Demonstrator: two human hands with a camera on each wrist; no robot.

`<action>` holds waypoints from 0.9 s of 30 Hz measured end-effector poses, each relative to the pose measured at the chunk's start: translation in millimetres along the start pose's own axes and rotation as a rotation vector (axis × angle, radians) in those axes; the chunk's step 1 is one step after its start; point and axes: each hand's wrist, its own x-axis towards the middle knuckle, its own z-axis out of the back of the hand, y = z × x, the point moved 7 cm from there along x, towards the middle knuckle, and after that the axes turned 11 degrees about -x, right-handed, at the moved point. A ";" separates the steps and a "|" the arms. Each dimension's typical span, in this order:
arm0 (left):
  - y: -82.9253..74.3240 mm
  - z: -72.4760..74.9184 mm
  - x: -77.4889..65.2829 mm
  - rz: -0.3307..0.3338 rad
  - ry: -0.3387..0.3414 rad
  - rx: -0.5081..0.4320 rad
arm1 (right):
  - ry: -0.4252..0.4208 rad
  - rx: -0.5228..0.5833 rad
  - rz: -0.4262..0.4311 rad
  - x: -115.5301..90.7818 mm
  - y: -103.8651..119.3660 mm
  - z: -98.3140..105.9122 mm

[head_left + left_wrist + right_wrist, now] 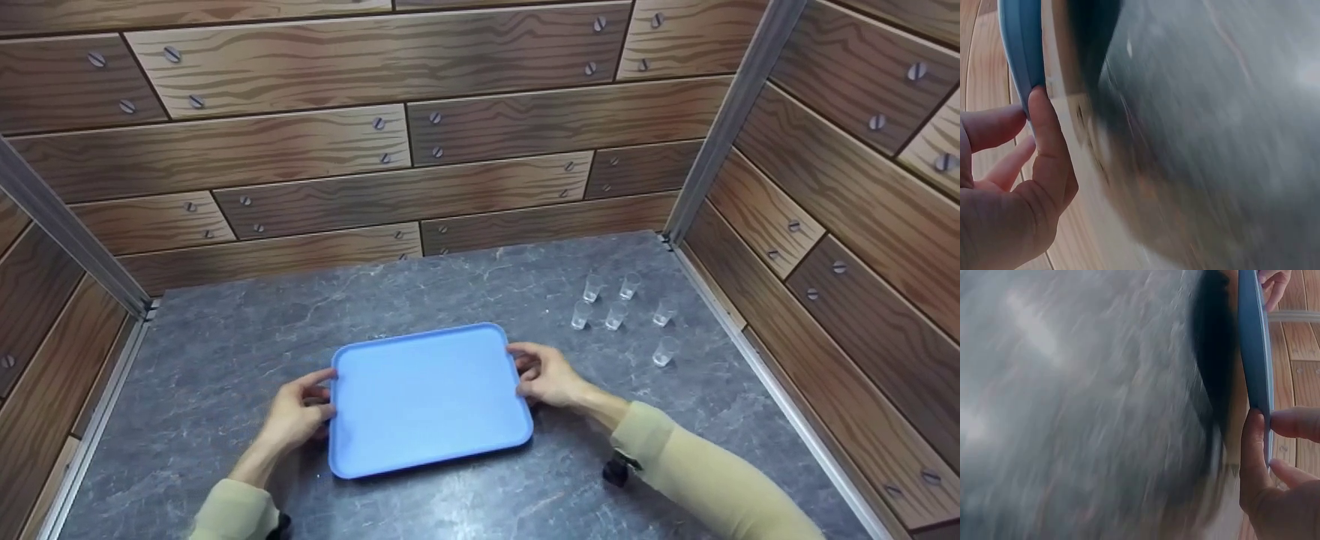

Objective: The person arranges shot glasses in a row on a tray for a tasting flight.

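Observation:
A blue rectangular tray (431, 401) lies flat between the two hands, with nothing on it. My left hand (292, 411) pinches its left edge; in the left wrist view the fingers (1050, 135) hold the tray's rim (1021, 45) from both faces. Gripping the opposite edge is my right hand (551, 377). The right wrist view shows those fingers (1252, 444) on either side of the thin tray edge (1255, 343). A gap and a dark shadow show between the tray's underside and the tabletop in both wrist views.
Several small clear glasses (615, 315) stand in a loose group at the right back of the grey marbled table (247, 322). Wood-plank-patterned walls (300, 157) enclose the back and sides, with metal corner posts (731, 127).

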 end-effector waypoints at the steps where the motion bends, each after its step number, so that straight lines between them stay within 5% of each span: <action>1: -1.2 -4.0 0.3 -0.004 -0.001 0.002 | -0.006 -0.011 0.003 -0.5 -1.8 3.7; 13: -8.3 -40.8 3.8 -0.025 -0.012 0.061 | -0.052 -0.106 0.007 -6.7 -21.2 32.9; 27: -13.3 -54.7 5.6 -0.096 -0.029 0.216 | -0.091 -0.232 0.001 -6.7 -29.5 45.5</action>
